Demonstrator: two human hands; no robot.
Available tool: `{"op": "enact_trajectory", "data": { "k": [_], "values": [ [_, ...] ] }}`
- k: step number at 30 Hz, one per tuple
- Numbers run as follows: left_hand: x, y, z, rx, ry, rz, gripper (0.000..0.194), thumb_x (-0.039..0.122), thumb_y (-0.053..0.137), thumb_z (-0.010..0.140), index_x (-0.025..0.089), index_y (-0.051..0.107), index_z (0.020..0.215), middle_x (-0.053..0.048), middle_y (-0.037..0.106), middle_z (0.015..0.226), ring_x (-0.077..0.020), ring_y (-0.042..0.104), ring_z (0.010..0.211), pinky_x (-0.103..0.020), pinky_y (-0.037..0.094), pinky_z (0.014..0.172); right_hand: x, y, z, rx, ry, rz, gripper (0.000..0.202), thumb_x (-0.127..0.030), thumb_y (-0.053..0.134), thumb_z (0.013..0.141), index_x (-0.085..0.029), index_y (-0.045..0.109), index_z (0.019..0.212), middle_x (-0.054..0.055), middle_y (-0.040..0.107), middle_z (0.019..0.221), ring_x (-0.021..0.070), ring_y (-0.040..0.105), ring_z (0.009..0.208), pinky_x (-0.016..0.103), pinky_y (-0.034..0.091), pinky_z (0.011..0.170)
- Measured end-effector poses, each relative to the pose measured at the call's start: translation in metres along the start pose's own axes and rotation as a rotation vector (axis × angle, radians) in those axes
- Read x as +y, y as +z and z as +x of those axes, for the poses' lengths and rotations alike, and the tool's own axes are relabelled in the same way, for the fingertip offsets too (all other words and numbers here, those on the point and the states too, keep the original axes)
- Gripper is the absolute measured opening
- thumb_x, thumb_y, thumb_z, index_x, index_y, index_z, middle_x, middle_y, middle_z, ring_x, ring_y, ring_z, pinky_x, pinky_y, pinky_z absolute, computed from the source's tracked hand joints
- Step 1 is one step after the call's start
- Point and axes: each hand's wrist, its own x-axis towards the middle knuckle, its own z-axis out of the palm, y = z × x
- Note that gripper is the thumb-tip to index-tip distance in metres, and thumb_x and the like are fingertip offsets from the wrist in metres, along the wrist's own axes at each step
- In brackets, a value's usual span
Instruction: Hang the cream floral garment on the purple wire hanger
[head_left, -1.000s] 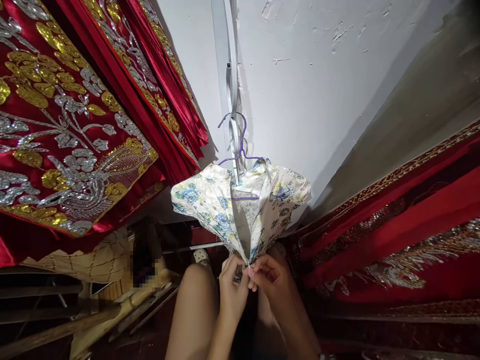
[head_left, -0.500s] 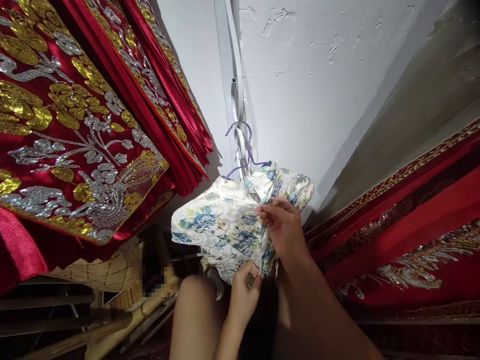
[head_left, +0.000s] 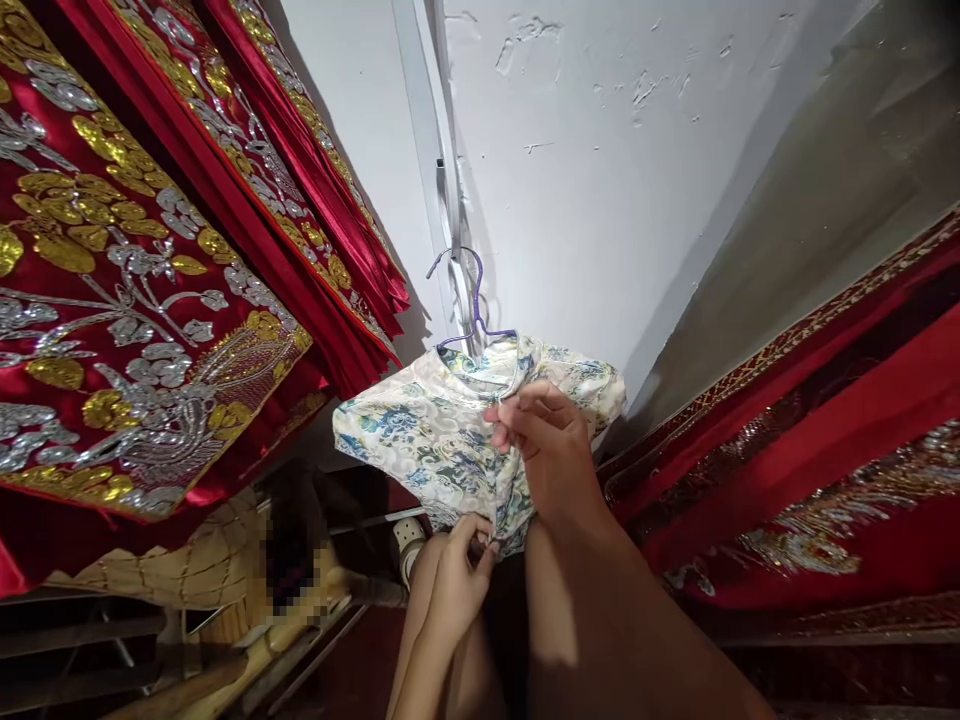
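higher now, right hand point(head_left: 551, 450) fingers pinch the floral dress point(head_left: 420, 440) near its collar; left hand point(head_left: 457, 570) fingers grip the hem.

Bright, even light; edges bend outward, lower corners dim.

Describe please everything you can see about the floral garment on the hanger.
The floral garment is pale cream, shiny like satin, printed with blue and yellow flowers. It has short sleeves and hangs on a purple wire hanger against the white wall. The right hand pinches its front near the collar; the left hand grips its lower edge.
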Motion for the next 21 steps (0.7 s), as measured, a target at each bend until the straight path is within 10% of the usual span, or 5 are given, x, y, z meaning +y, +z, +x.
{"op": "enact_trajectory", "data": {
  "k": [7,12,21],
  "values": [
    [0.082,-0.037,0.042,0.482,0.360,-0.136,0.026,0.025,0.062,0.096,0.021,0.067,0.121,-0.005,0.068,0.098,-0.0183,0.066,0.090,-0.032,0.054,0.085,0.003,0.002,-0.006,-0.045,-0.054,-0.049,0.021,-0.017,0.076,0.072,-0.022,0.057,0.067,-0.004,0.067,0.063,0.0121,0.062,0.056,0.023,0.046,0.054],
    [0.139,-0.070,0.085,0.452,0.666,0.118,0.020,0.025,0.062,0.097,0.021,0.069,0.116,-0.005,0.064,0.098,-0.0179,0.061,0.091,-0.032,0.052,0.080,-0.016,0.009,-0.007,-0.087,-0.123,-0.165,0.018,-0.018,0.073,0.075,-0.023,0.057,0.067,-0.005,0.064,0.064,0.0122,0.061,0.057,0.025,0.047,0.055],
    [0.143,-0.090,0.092,0.793,0.663,0.234,0.015,0.027,0.054,0.101,0.016,0.063,0.095,-0.005,0.063,0.093,-0.0177,0.059,0.089,-0.032,0.049,0.084,0.043,-0.005,0.001,-0.009,-0.176,-0.392,0.024,-0.015,0.062,0.076,-0.024,0.043,0.066,-0.006,0.053,0.062,0.0131,0.057,0.063,0.025,0.041,0.061]
  ]
}}
